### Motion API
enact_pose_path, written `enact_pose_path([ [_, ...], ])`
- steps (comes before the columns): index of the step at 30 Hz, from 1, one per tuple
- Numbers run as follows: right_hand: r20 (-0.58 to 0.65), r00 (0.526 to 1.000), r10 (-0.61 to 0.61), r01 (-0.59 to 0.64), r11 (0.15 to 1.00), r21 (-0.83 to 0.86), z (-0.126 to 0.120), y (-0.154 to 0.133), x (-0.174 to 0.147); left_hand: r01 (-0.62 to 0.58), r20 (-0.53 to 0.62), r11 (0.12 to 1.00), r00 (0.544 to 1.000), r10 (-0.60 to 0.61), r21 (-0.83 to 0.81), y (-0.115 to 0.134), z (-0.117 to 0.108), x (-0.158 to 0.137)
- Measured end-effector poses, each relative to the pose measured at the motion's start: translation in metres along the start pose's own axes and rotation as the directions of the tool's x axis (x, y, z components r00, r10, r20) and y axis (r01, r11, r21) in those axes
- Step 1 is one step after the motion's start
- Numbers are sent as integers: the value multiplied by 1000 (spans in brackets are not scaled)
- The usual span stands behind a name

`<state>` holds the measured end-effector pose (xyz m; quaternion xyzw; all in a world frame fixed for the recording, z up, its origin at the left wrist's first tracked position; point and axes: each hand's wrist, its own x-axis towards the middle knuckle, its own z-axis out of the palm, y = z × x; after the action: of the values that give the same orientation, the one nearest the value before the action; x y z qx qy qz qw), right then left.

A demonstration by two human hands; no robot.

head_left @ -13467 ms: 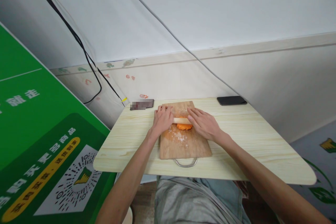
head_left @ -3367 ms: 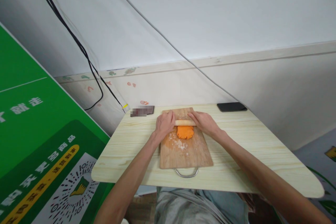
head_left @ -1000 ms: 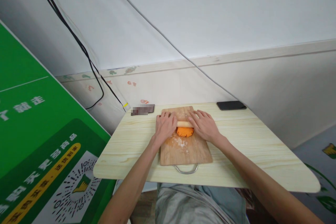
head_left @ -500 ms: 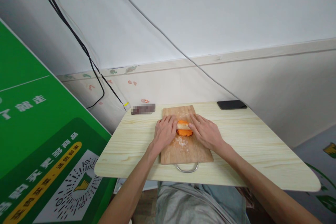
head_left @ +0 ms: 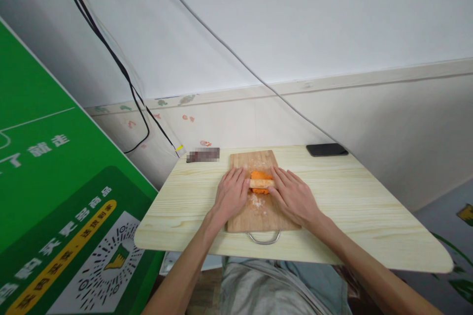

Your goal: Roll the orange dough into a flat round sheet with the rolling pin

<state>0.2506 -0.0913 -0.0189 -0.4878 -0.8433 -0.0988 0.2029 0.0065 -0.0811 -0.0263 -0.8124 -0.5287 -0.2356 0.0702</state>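
A short wooden rolling pin (head_left: 260,183) lies crosswise over a flat piece of orange dough (head_left: 260,175). My left hand (head_left: 232,191) covers the pin's left end, its fingers closed over it. On the other end rests my right hand (head_left: 293,194), thumb near the dough and fingers over the pin. Only the pin's middle shows; both ends are hidden under the hands. Beneath the dough is a wooden cutting board (head_left: 246,220) with a metal handle (head_left: 264,242) at its near edge. White flour (head_left: 257,201) is scattered on the board.
The board lies on a pale wood-grain table (head_left: 354,216). A black phone (head_left: 327,149) rests at the back right. A blurred dark object (head_left: 203,155) sits at the back left. Cables (head_left: 107,44) hang along the wall behind, and a green printed panel (head_left: 74,172) stands at the left.
The rolling pin and both hands have shifted slightly toward me over the dough. More orange dough now shows beyond the pin and less on the near side.
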Motion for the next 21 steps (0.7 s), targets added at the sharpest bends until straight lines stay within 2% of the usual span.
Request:
enact_pose_path([
  [15,21,998,-52,51,998,31,-8,-6,-21,-51,26,997,998,53,-49,-3,-9,-10],
  [21,-14,997,-69,70,997,25,-11,-13,-27,-74,42,996,996,76,-48,-6,-9,-17],
])
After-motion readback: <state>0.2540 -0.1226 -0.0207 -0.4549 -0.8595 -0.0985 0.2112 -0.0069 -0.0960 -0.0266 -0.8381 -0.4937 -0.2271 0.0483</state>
